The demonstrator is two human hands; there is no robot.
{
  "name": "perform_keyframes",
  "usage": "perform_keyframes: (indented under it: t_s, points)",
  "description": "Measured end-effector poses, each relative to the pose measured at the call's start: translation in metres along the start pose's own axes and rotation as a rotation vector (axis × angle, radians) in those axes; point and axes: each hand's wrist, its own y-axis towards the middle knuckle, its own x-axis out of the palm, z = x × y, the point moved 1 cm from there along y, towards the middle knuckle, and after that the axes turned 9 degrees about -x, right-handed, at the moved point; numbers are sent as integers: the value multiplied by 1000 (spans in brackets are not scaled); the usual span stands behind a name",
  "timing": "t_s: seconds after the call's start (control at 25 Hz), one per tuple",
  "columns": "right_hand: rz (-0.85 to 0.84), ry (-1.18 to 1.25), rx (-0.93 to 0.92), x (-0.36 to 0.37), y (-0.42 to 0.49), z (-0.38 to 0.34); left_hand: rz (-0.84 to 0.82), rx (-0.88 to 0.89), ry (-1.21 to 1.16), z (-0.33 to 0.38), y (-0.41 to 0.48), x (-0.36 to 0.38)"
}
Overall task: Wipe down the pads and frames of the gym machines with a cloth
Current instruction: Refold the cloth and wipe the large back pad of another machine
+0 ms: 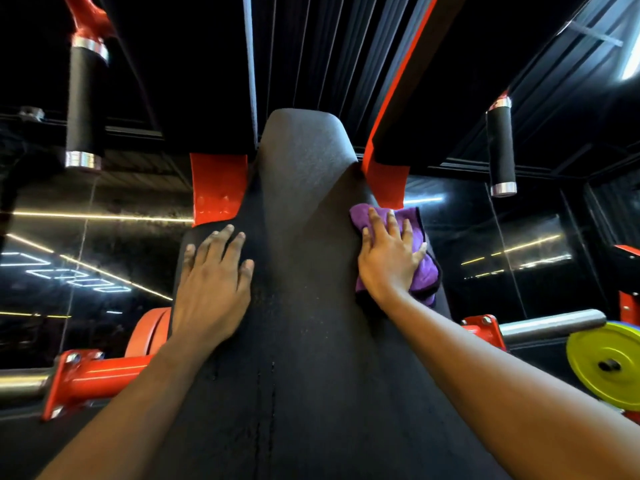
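The black pad (304, 271) fills the middle of the view, a long tapering cushion whose long axis runs straight away from the person, wide near the body and narrowing to a rounded far end that points toward the dark frame beyond. Red frame brackets (218, 188) flank the pad's narrow neck on both sides, and black handle grips (85, 102) hang well out from it, left and right. A yellow weight plate (606, 365) sits off the pad's right side, lower down.

The left hand (211, 282) lies flat on the pad's left shoulder, fingers spread, gripping nothing, seemingly bracing. The right hand (389, 258) presses flat, fingers spread, on the purple cloth (424, 268), which is bunched against the pad's right edge just below the right bracket.

To do this pass well, I judge the cloth should stay flattened under the palm and travel along the pad's length in overlapping strokes, wrapping over the side edge and into the seam at the bracket, with steady pressure while the other hand braces
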Motion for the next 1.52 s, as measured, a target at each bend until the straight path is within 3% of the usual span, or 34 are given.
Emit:
perform_keyframes:
  t_s: [0.2,0.44,0.52,0.76,0.92,1.0,1.08,1.2,1.32,1.52]
  points:
    - [-19,-36,-391,12,-48,-51,23,-107,-52,-43,-27,-24]
    - [-150,28,-861,25,-116,-112,-83,-270,-111,-69,-85,-30]
    - [-150,15,-904,27,-107,-121,-152,-300,-151,-77,-104,-25]
    - [-70,52,-654,36,-20,-167,-289,-344,-394,-78,-130,-21]
    - [-152,53,-983,43,-45,-194,-293,-367,-420,-82,-139,-24]
    - [-159,79,-1199,46,-75,-184,-304,-375,-408,-83,-145,-28]
    - [-141,83,-1302,49,-93,-170,-315,-385,-402,-83,-148,-31]
    - [-144,91,-1234,38,-80,-152,-326,-377,-366,-85,-147,-37]
    - [-174,65,-1044,28,-54,-125,-335,-336,-358,-88,-135,-41]
    - [-16,91,-442,17,-34,-84,-347,-240,-314,-83,-116,-46]
